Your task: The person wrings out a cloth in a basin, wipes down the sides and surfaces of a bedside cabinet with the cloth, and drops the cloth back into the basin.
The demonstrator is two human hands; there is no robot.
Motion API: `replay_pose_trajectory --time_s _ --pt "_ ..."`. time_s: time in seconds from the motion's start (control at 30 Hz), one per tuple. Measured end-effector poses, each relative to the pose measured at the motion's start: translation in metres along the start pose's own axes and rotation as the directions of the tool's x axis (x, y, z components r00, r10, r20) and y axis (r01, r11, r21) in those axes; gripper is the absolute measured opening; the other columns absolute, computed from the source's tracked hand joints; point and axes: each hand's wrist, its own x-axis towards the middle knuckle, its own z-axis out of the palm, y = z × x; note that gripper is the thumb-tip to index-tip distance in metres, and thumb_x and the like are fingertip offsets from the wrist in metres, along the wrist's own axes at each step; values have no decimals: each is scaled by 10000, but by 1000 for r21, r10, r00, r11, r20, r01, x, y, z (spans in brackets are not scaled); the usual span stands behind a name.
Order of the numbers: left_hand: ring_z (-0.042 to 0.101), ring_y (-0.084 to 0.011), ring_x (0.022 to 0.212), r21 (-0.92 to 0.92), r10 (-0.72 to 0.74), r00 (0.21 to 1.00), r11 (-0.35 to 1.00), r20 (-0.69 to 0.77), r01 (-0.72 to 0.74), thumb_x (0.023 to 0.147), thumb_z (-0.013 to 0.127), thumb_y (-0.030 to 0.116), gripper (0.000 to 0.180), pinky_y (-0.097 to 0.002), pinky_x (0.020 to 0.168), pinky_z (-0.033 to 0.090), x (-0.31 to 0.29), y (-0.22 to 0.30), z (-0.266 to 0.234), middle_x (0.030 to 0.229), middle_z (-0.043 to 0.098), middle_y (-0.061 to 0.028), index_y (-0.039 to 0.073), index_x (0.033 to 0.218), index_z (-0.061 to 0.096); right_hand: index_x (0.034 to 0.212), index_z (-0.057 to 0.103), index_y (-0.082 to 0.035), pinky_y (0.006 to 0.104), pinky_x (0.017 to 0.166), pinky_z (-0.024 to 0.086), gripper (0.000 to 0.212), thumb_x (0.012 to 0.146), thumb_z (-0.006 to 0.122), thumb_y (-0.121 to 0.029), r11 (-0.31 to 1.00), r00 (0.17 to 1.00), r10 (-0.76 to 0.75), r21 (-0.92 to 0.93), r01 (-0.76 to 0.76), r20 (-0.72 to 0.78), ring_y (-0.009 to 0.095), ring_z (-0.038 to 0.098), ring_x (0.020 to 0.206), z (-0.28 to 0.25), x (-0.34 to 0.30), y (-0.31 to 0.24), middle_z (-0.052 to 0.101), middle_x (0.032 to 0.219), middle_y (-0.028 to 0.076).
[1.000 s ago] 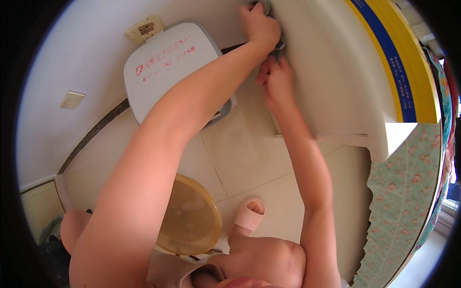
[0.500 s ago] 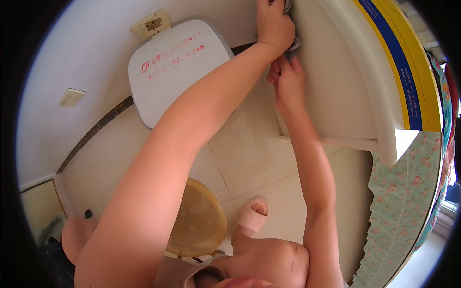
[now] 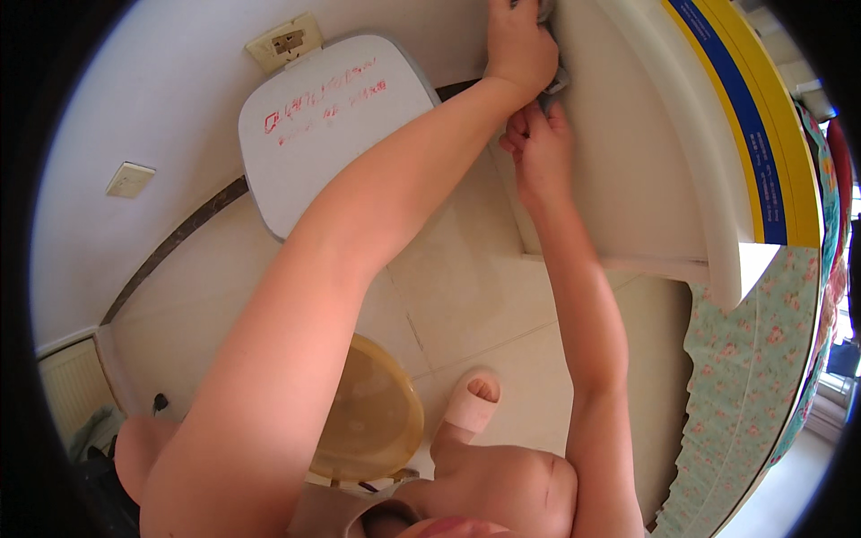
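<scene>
At the top of the head view my left hand (image 3: 523,47) reaches into the gap beside the white cabinet panel (image 3: 619,170), its fingers closed. A crumpled grey thing (image 3: 545,11), perhaps cloth, shows at the fingers' edge; my hand hides most of it. Just below, my right hand (image 3: 543,154) is up against the same panel. Its thumb and forefinger are pinched together near a small grey piece (image 3: 560,82) under my left wrist. What the right fingers hold is too covered to name.
Against the wall leans a pale grey folded panel (image 3: 332,125) with red writing, below a socket (image 3: 285,43). A yellow-brown basin (image 3: 368,412) stands on the tiled floor near my slippered foot (image 3: 473,403). At right are a yellow-and-blue board (image 3: 762,134) and a floral curtain (image 3: 753,377).
My left hand has shifted slightly right and down along the cabinet panel. My right hand stays in nearly the same place, still pinched.
</scene>
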Motion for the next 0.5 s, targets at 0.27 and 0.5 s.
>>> replay_pose_trajectory --time_s 0.27,0.5 --pt "435 -461 1057 -141 208 977 970 44 -200 761 434 -51 387 -435 947 361 16 8 0 1165 429 -293 -86 1141 497 844 433 -93 262 515 313 118 953 443 -138 1000 1000 -3 15 3 -3 80 343 535 7 4 -20 413 664 -10" --pt "491 -333 1100 641 -444 774 765 452 64 782 582 89 402 -384 918 418 -2 -65 37 1268 474 -174 14 1177 566 871 415 -103 272 486 329 59 922 445 -102 989 989 145 27 -146 36 110 372 520 -10 25 27 428 675 10"
